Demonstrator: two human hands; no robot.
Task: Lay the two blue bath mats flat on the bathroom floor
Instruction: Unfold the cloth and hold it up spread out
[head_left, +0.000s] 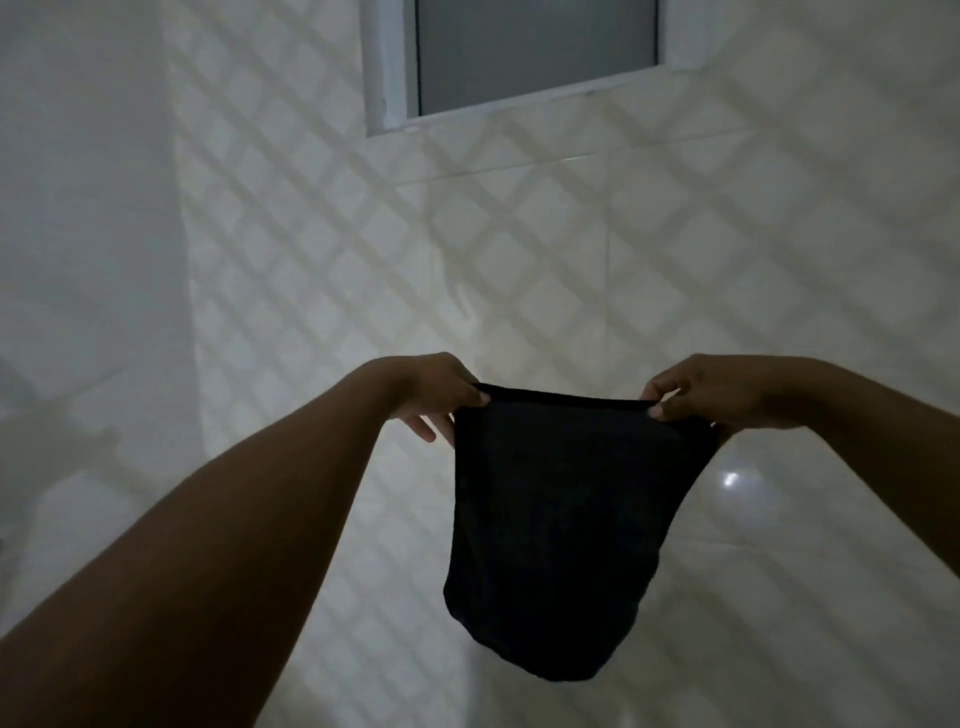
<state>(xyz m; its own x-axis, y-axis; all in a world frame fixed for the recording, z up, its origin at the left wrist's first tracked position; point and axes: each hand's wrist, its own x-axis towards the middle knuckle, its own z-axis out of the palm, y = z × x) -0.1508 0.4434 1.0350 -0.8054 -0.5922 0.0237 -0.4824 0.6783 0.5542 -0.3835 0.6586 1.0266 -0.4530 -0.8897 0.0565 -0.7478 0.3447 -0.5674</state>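
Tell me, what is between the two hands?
In the head view, the top edge of the dark bath mat stretches between the left hand and right hand; both pinch it, and it hangs down.

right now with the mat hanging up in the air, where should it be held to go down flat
Take the mat by the two ends of its top hem, one from each side, where the left hand and right hand pinch it. It is limp and hangs to a rounded bottom, so a wide grip on the hem should spread it.

Both hands outstretched, pinch grips.
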